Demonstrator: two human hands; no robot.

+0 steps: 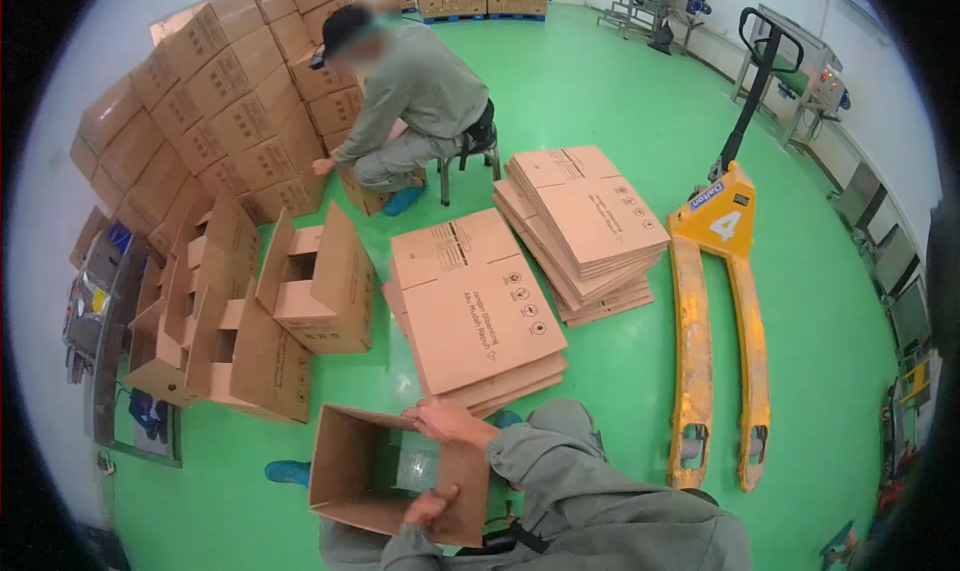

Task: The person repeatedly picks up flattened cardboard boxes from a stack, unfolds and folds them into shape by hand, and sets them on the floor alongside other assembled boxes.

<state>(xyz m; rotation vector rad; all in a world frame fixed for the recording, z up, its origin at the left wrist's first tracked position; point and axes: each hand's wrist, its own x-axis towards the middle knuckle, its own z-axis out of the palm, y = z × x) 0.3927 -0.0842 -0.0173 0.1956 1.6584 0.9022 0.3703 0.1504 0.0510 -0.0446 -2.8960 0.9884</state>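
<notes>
An opened-out cardboard box [345, 471] is tilted in front of my body, its inside facing up. My left hand [432, 506] grips its near right wall, with the thumb against the inner side. At the box's far top edge, my right hand [445, 420] has its fingers closed on the cardboard. Just beyond the box lies a stack of flat printed cartons [470, 311]. Green floor and a pale patch show through the box's opening.
Erected open boxes [325, 281] stand at left, beside a metal-framed device [110, 371]. A seated person [420, 101] reaches toward stacked cartons [230, 91]. Another flat-carton stack [585, 211] and a yellow pallet jack [715, 221] are at right.
</notes>
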